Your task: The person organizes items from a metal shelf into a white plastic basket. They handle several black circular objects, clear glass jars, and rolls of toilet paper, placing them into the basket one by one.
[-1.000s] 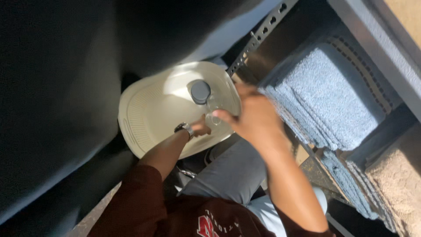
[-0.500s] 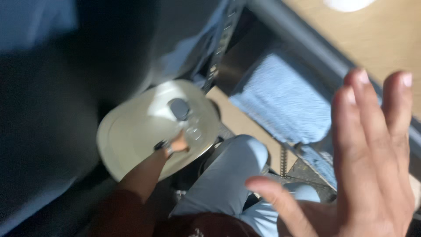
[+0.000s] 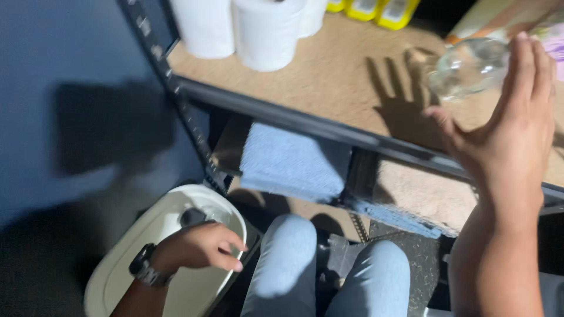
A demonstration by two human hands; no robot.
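My right hand is raised over the wooden shelf board, fingers spread, reaching at a clear glass vessel that lies on the board; fingertips are next to it, contact unclear. My left hand, with a dark wristwatch, rests loosely curled over the rim of a cream plastic basin low at the left. A dark round object sits in the basin just beyond that hand. My knees in light jeans are below.
White paper rolls and yellow containers stand at the back of the shelf. Folded blue towels and a beige one lie on the lower shelf. A perforated metal upright runs beside the basin.
The view has swung upward from the basin to the shelf. My right hand left the basin, rose and now reaches at the glass vessel. My left hand stays at the basin.
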